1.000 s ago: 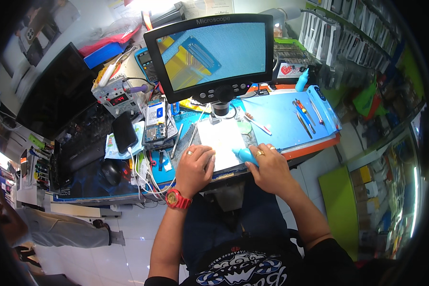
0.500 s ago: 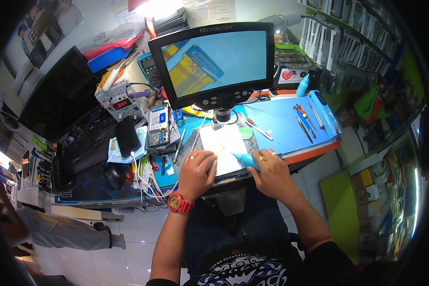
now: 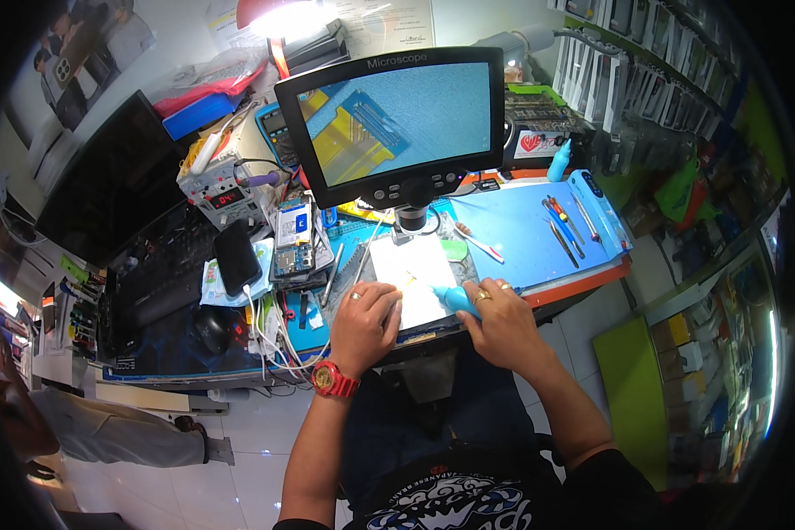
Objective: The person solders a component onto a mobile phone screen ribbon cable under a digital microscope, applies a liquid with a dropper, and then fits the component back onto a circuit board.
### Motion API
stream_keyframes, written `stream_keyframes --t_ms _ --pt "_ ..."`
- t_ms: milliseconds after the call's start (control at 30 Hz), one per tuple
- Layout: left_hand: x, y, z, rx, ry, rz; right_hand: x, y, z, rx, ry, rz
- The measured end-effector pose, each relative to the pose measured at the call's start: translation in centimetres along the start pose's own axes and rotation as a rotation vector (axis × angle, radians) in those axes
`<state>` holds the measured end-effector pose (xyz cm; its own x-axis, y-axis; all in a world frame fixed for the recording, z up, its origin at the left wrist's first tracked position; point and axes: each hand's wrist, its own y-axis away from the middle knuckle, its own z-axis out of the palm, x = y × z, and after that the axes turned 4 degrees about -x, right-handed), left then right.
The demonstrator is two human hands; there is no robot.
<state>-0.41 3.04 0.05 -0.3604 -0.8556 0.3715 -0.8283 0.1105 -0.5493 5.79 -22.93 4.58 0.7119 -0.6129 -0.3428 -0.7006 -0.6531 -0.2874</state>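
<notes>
In my right hand (image 3: 503, 324) is a light-blue squeeze bottle (image 3: 459, 302), tilted so its narrow tip points left over a white sheet (image 3: 428, 252). My left hand (image 3: 368, 325) rests at the left edge of that sheet, its fingers pressed together. Near those fingertips lies a small yellow flex cable (image 3: 408, 281), its near end hidden by the hand. Above the sheet stands a digital microscope (image 3: 412, 218). Its screen (image 3: 397, 124) shows the yellow cable enlarged, with a blue connector end.
Right of the sheet, a blue mat (image 3: 526, 212) carries tweezers (image 3: 564, 243) and a toothbrush (image 3: 480, 243). Another blue bottle (image 3: 559, 161) stands behind. To the left are a phone (image 3: 237, 256), opened phone parts (image 3: 293, 238), white cables (image 3: 265, 331) and a power supply (image 3: 225, 194).
On the microscope screen the enlarged cable has shifted slightly, with its connector end a little lower. Both hands and the bottle stay nearly where they were.
</notes>
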Motion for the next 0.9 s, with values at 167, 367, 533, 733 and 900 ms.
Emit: stream_keyframes --t_ms 167,367,533,733,900 --pt "-0.1 0.1 -0.1 0.002 -0.002 -0.004 0.0 0.0 0.5 0.013 0.0 -0.019" --pt "0.3 -0.4 -0.2 0.019 -0.021 0.007 0.0 0.4 0.1 0.024 -0.012 0.034" --pt "-0.1 0.1 0.0 -0.001 -0.024 -0.024 2.2 1.1 -0.4 0.133 -0.34 0.195" --pt "0.6 -0.1 0.0 -0.036 -0.021 -0.039 9.2 1.0 -1.1 0.451 -0.727 0.34" --pt "0.5 -0.4 0.0 -0.032 -0.026 -0.007 14.7 -3.2 -1.2 0.613 -0.655 0.311"
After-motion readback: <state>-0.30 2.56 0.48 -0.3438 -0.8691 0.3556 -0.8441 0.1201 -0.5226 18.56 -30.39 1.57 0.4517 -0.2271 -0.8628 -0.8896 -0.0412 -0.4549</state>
